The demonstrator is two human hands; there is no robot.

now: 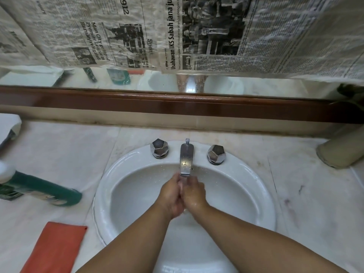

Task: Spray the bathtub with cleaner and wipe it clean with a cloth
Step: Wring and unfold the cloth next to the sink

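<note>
Head view. Pale marble counter [295,194] with a white oval basin [262,186] set into it. The mirror [256,87] behind is mostly covered by sheets of newspaper [275,36].

Both hands are under the chrome spout [186,160], between the two faceted knobs [159,148]. The left hand [170,198] and right hand [195,194] meet palm to palm, fingers close together and pointing at the outlet. They hold nothing, and droplets show on the right wrist. Judged: a hand rinse, held low so that run-off stays in the bowl. A running stream cannot be made out.

The green cleaner bottle [47,192] lies on its side on the counter left of the basin. The orange cloth [57,247] lies flat nearer the front edge. Both are apart from the hands, probably parked dry and within reach. The bathtub is not in view.
</note>
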